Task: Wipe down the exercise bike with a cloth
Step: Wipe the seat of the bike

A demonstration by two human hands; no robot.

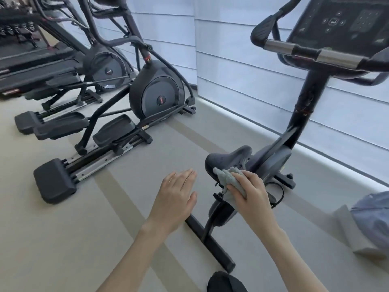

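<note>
Exercise bike [303, 114] on the grey floor [63, 239] beside the white blinds [242, 60], long axis running from rear foot bar [210, 243] near the wearer up to console [345, 20] and handlebars [305, 49] at upper right, saddle [227, 159] nose aimed toward the console. Right hand [250, 192] closed on a pale grey cloth [225, 175], pressed to the saddle's rear edge. Left hand [176, 201] open, fingers together, palm down, just left of the saddle, not touching.

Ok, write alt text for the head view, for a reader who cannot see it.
A person's right hand presses a grey cloth against the rear of a black exercise bike's saddle, while the open left hand hovers beside it. Elliptical trainers stand to the left on a beige floor.
</note>
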